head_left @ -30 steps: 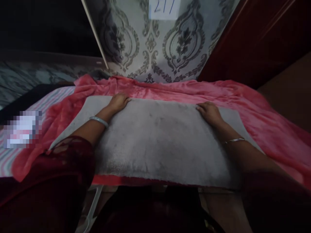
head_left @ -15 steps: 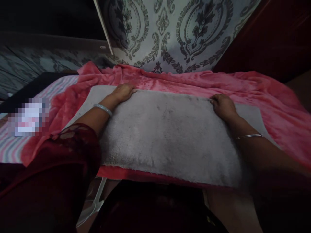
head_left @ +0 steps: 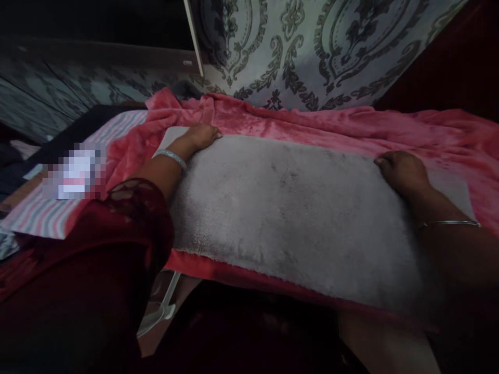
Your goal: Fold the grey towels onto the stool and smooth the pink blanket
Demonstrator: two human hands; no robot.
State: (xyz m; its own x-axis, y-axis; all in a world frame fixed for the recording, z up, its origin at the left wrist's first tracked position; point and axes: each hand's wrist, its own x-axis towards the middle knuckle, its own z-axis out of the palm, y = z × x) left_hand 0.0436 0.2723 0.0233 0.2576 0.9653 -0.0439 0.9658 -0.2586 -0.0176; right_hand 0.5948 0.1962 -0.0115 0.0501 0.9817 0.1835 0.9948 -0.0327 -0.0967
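Observation:
A grey plush fabric piece (head_left: 288,208) with darker smudges lies spread over a pink fleece blanket (head_left: 280,119). At its far edge, near the left corner, my left hand (head_left: 203,136) is closed on the fabric. My right hand (head_left: 403,170) pinches the same far edge further right, thumb on top and the other fingers partly hidden. The near edge of the grey piece hangs just above a red strip of cloth (head_left: 218,272). My forearms reach across the fabric on both sides.
Striped cloth (head_left: 42,221) lies at the left, with a blurred-out object (head_left: 76,174) on it. Patterned wallpaper (head_left: 292,57) and a dark screen (head_left: 97,26) stand behind. A dark red panel (head_left: 448,67) rises at the right. Below shows a pale plastic frame (head_left: 167,306).
The view has turned left, so everything sits further right. My left hand has shifted towards the fabric's left corner, and the hands are wider apart. Both keep hold of the far edge.

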